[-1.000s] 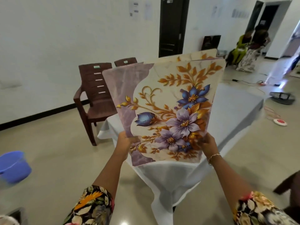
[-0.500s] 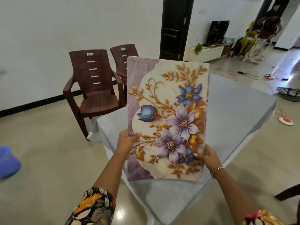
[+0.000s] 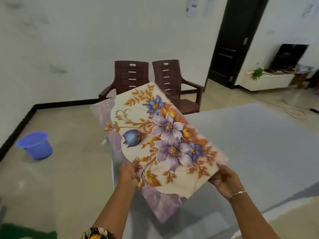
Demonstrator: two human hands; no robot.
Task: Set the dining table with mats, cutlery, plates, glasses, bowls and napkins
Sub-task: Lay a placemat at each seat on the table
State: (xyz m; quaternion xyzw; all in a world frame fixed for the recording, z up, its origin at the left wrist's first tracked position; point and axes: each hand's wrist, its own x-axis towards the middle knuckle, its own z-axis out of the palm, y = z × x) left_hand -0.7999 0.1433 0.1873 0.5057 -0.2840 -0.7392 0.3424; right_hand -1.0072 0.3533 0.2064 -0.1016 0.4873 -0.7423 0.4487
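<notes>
Purple-and-gold floral mat (image 3: 160,140), tilted

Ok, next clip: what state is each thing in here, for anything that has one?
floral mat: held up over the table, tilted
left hand: grips the mat's near edge
right hand: holds the mat's right corner
table: covered with a cloth
two chairs: upright, side by side
blue bucket: upright on the floor

Pretty clearly a home, living/dining room sort of setup. Got a cloth-covered dining table (image 3: 259,144), brown plastic armchairs (image 3: 132,76) by a plain white wall (image 3: 86,40), TV (image 3: 291,56) on a low white cabinet (image 3: 269,81) with a small potted plant (image 3: 257,73), dark door (image 3: 233,40) beside that, and a blue bucket (image 3: 36,147) parked on the shiny beige floor (image 3: 69,169).
</notes>
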